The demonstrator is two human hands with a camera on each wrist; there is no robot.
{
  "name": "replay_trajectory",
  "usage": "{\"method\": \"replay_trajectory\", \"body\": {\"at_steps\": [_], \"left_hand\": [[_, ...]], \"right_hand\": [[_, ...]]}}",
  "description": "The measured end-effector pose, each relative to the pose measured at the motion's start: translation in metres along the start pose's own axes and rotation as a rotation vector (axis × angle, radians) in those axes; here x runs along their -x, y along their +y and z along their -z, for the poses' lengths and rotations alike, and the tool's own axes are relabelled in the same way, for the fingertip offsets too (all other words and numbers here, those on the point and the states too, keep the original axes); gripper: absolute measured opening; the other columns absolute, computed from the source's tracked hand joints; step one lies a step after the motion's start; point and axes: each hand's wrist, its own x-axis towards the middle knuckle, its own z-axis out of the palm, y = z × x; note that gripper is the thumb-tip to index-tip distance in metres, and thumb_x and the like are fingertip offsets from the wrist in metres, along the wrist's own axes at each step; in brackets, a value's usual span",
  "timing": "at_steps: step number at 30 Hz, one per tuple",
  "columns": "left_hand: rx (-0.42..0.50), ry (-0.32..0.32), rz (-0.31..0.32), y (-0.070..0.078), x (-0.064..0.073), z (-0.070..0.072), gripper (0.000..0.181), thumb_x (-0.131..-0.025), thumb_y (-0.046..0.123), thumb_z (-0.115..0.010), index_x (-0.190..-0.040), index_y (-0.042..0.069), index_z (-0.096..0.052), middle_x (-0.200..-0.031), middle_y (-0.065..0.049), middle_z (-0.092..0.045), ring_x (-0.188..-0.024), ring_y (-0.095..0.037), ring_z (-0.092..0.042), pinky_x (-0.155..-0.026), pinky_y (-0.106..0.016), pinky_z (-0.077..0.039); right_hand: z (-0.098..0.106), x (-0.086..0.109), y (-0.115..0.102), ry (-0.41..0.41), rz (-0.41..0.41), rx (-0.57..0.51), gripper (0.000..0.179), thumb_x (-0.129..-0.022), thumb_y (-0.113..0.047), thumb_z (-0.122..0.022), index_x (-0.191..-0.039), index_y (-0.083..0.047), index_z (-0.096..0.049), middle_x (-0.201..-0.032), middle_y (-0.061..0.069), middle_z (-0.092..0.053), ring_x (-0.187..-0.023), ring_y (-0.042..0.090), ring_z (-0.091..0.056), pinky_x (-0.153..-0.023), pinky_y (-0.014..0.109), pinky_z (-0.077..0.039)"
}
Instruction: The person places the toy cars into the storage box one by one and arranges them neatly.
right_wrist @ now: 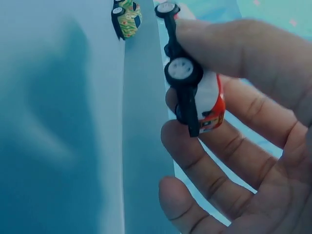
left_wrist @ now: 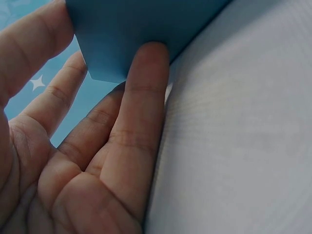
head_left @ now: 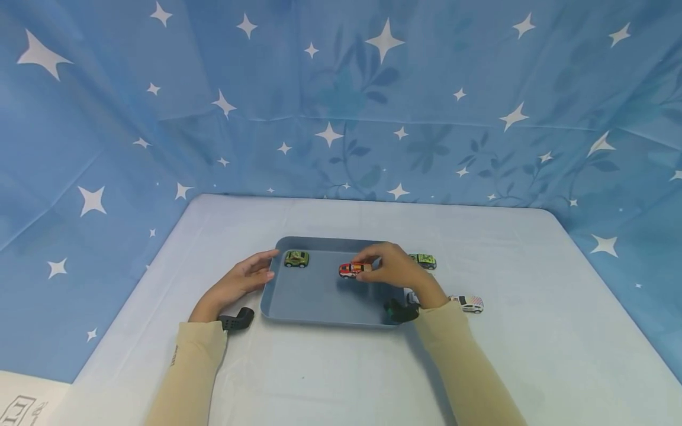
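Over the blue-grey tray, my right hand pinches a red, white and orange toy car between thumb and fingers. Its black underside and wheels show in the right wrist view, where the toy car hangs clear above the tray floor. At the tray's left end, my left hand touches the rim with fairly straight fingers. In the left wrist view, fingertips rest against the tray's outer wall. A green camouflage toy car stands inside the tray's far left corner.
Right of the tray, a yellow-green toy car and a white patterned toy car stand on the white table. Another pale toy car is partly hidden behind my right wrist. A blue starry curtain closes off the back.
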Motion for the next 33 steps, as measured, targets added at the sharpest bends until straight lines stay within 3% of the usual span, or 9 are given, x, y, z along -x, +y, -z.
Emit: {"method": "replay_trajectory", "body": {"at_steps": [13,22,29,33], "left_hand": [[0.009,0.003,0.007,-0.001,0.000,0.000,0.071,-0.110,0.027,-0.065,-0.170,0.008,-0.033,-0.173,-0.027,-0.029,-0.160,-0.049,-0.026,-0.123,-0.064,-0.036],[0.028,-0.002,0.002,-0.003,-0.001,0.001,0.069,-0.110,0.024,-0.064,-0.170,0.007,-0.034,-0.173,-0.027,-0.030,-0.160,-0.048,-0.027,-0.123,-0.063,-0.036],[0.029,0.000,0.003,-0.003,-0.002,0.001,0.069,-0.110,0.023,-0.064,-0.170,0.007,-0.034,-0.174,-0.026,-0.029,-0.160,-0.047,-0.027,-0.123,-0.063,-0.036],[0.030,0.003,0.007,-0.004,-0.002,0.001,0.069,-0.110,0.023,-0.065,-0.170,0.007,-0.034,-0.174,-0.026,-0.029,-0.160,-0.047,-0.027,-0.124,-0.062,-0.035]], "right_hand": [[-0.013,-0.019,-0.005,-0.011,-0.039,0.014,0.026,-0.094,-0.007,-0.083,-0.119,-0.001,-0.081,-0.110,0.007,-0.078,-0.103,0.025,-0.069,-0.081,0.034,-0.057],[-0.021,-0.028,-0.006,-0.024,-0.044,-0.006,0.027,-0.095,-0.007,-0.083,-0.121,0.000,-0.080,-0.113,0.009,-0.078,-0.109,0.029,-0.069,-0.089,0.042,-0.059],[-0.027,-0.036,-0.011,-0.044,-0.044,-0.020,0.027,-0.095,-0.006,-0.082,-0.121,0.001,-0.079,-0.102,0.007,-0.077,-0.100,0.024,-0.067,-0.081,0.036,-0.056],[-0.032,-0.042,-0.011,-0.049,-0.051,-0.017,0.028,-0.095,-0.007,-0.083,-0.121,0.000,-0.080,-0.105,0.006,-0.078,-0.095,0.019,-0.065,-0.078,0.033,-0.054]]}}
